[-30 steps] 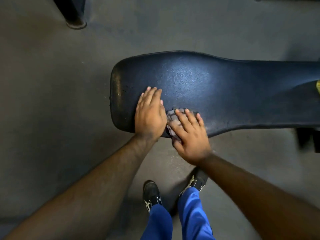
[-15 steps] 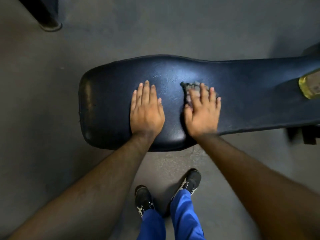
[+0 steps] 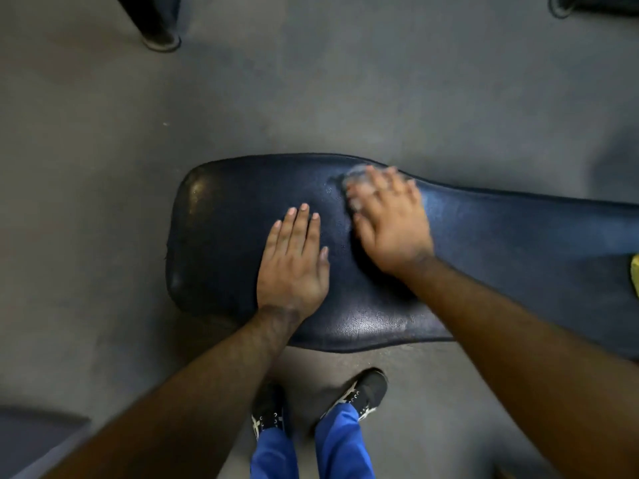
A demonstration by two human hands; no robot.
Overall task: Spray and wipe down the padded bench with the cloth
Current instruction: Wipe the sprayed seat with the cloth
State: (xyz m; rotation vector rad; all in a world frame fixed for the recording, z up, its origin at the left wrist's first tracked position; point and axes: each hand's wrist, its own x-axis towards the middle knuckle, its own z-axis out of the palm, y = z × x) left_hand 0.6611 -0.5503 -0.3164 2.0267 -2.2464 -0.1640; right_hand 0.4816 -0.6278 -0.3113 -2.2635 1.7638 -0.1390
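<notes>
A dark blue padded bench (image 3: 224, 216) runs from the middle of the view out past the right edge. My left hand (image 3: 294, 264) lies flat on its wide end, fingers together and holding nothing. My right hand (image 3: 390, 219) presses a small greyish cloth (image 3: 354, 176) onto the pad near its far edge. Only a blurred corner of the cloth shows past my fingertips. A yellow object (image 3: 634, 271) sits on the bench at the right edge; I cannot tell what it is.
Grey floor surrounds the bench. A dark equipment leg with a round foot (image 3: 160, 39) stands at the top left, and another dark base (image 3: 567, 5) at the top right. My two shoes (image 3: 363, 392) stand close to the bench's near edge.
My right hand has slid the cloth from the bench's near edge across to its far edge. My left hand stayed flat on the pad. The view shifted, so the bench sits lower.
</notes>
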